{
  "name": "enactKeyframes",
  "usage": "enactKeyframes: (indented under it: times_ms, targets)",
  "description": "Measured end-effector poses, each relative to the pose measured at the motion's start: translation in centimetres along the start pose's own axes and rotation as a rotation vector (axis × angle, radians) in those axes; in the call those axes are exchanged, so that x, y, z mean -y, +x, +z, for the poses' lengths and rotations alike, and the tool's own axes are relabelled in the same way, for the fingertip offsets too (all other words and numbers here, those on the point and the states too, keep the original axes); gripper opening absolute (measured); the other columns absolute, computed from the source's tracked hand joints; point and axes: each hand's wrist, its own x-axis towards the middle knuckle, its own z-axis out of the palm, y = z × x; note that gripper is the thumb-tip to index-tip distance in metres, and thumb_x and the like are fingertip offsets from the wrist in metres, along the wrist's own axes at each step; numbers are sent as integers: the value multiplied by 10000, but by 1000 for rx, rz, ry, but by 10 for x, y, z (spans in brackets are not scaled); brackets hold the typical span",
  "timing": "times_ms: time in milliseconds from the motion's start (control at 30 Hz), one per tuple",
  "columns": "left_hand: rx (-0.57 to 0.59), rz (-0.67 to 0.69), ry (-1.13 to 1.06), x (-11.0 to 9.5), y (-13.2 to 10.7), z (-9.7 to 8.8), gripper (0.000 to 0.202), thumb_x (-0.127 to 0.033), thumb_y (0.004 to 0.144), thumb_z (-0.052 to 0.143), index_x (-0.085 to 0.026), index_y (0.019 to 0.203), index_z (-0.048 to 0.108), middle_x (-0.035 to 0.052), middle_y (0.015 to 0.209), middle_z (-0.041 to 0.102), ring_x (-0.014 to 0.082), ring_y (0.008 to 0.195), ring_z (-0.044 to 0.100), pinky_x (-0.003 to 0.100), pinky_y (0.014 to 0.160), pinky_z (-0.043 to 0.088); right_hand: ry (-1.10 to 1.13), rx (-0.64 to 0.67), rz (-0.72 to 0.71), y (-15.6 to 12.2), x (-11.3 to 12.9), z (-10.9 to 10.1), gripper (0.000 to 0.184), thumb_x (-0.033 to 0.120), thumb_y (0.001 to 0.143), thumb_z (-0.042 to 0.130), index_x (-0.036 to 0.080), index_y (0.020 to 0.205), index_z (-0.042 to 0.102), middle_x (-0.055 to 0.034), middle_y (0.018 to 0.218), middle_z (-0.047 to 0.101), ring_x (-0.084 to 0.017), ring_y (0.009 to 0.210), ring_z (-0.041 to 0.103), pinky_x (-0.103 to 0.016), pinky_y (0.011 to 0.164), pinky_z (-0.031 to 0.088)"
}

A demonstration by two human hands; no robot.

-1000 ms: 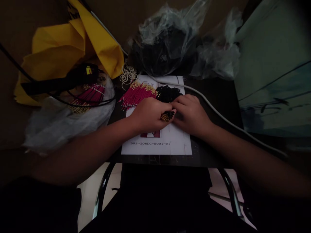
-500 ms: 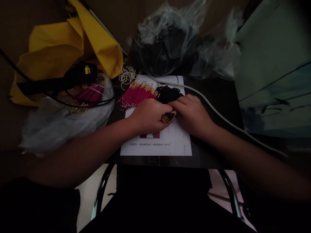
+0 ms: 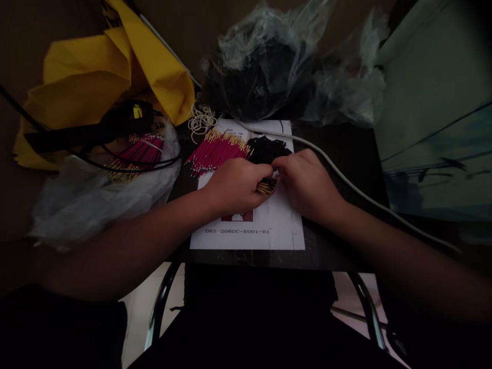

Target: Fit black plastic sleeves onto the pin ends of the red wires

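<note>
Yellow sheet: a crumpled yellow plastic sheet [image 3: 88, 66] lies far beyond and left of the left hand, with a black corded tool bearing a small yellow tag [image 3: 115, 125] across its near edge.

Clear bag: a wrinkled clear plastic bag [image 3: 84, 205] lies left of the left hand, under a rubber-banded bundle of slim magenta pins with gold tips [image 3: 142, 151].

Left hand: the left hand [image 3: 234, 185] is closed around a small bundle of gold pins with black ends [image 3: 266, 187], which sits between both hands over a white printed sheet [image 3: 246, 231].

Loose piles: just beyond the hands, a heap of loose magenta pins with gold tips [image 3: 217, 151] lies beside a larger dark heap of small black parts [image 3: 267, 148]. Both heaps remain far bigger than the bundle in hand.

Right hand: the right hand [image 3: 307, 187] is slightly blurred, its fingers curved toward the bundle; I cannot tell if it grips anything.

Far right: a grey cable [image 3: 338, 171] curves across the dark bench [image 3: 346, 138] right of the right hand, toward a pale green panel [image 3: 434, 102].
</note>
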Motion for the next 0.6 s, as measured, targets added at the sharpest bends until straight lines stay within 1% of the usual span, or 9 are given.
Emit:
enactKeyframes:
  times_ms: [133, 233, 300, 367, 467, 533, 600]
  targets:
    - [-15, -101, -143, -4, 1, -3, 279, -422, 866, 562, -205, 1004, 672, 2, 700, 684, 141, 611, 627, 248, 542, 386, 139, -231, 36, -2, 7, -10, 114, 154, 905, 517, 208, 995, 563, -38, 884, 622, -196, 873, 547, -362, 801, 455]
    - [-12, -72, -283, -8, 2, -8, 304, -442, 903, 535, -203, 1026, 678, 6, 738, 698, 120, 639, 640, 225, 560, 412, 196, -306, -20, -4, 13, -17, 90, 166, 900, 541, 231, 963, 547, -29, 895, 641, -189, 868, 574, -380, 824, 465]
    - [19, -35, -369, -11, 2, -12, 284, -412, 920, 526, -192, 989, 691, 6, 737, 696, 102, 634, 635, 210, 567, 421, 196, -301, -38, -6, 15, -20, 91, 167, 898, 543, 242, 949, 546, -28, 903, 653, -191, 865, 584, -394, 836, 464]
    - [56, -22, -446, -15, 1, -15, 281, -388, 934, 511, -180, 968, 696, -2, 700, 680, 86, 591, 614, 204, 564, 426, 194, -282, -30, -8, 15, -21, 96, 169, 896, 542, 250, 948, 547, -28, 912, 659, -191, 867, 590, -399, 842, 461]
    - [84, -43, -521, -17, 0, -13, 281, -359, 945, 481, -176, 1008, 684, -14, 666, 662, 84, 558, 599, 205, 560, 441, 211, -265, -11, -10, 14, -18, 110, 174, 898, 530, 251, 973, 556, -31, 931, 658, -191, 887, 595, -399, 852, 457]
    - [87, -45, -458, -16, -1, -8, 236, -291, 905, 507, -173, 1020, 675, -2, 704, 678, 111, 617, 629, 218, 580, 455, 185, -236, -1, -9, 13, -14, 125, 173, 911, 502, 239, 988, 575, -43, 940, 654, -197, 901, 589, -397, 847, 453]
    - [99, -44, -276, -13, -1, -3, 242, -214, 807, 551, -162, 1011, 672, 32, 777, 705, 159, 690, 657, 250, 598, 460, 145, -183, 6, -6, 13, -9, 159, 169, 928, 463, 225, 994, 596, -54, 938, 651, -202, 908, 579, -388, 833, 451]
